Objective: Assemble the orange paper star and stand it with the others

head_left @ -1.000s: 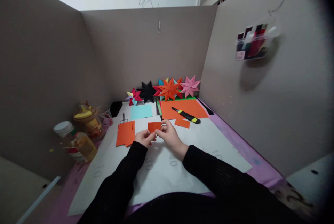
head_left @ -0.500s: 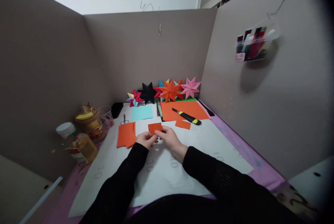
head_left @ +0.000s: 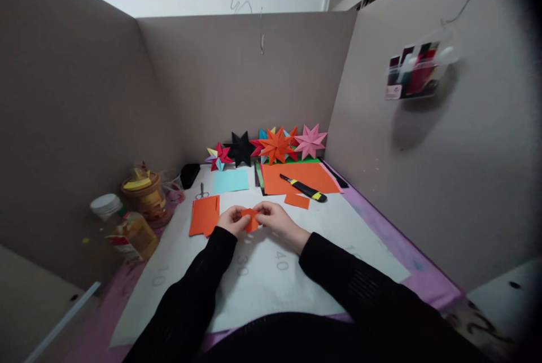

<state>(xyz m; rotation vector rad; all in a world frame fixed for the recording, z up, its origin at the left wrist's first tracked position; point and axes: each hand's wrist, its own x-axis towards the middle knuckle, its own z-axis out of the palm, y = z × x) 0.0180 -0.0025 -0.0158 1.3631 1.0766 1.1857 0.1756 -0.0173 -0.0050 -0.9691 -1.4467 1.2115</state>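
A small piece of orange paper [head_left: 250, 219] is pinched between both hands just above the white mat [head_left: 271, 272]. My left hand [head_left: 232, 219] grips its left side with closed fingers. My right hand [head_left: 274, 219] grips its right side, fingertips pressed together on the paper. The paper looks bent in the middle, its far part lowered toward me. A stack of orange squares [head_left: 204, 215] lies just left of my left hand. A smaller orange piece [head_left: 296, 201] lies beyond my right hand.
Several folded paper stars [head_left: 275, 145] stand along the back wall. A large orange sheet [head_left: 300, 178] carries a black-and-yellow knife [head_left: 302, 187]. A light blue square [head_left: 230, 180] and small scissors [head_left: 202, 192] lie at the back. Jars and a bottle [head_left: 131, 213] crowd the left side.
The orange paper was held up flat a second ago; now it is lower and folded over between my fingers. Both hands have moved slightly toward me.
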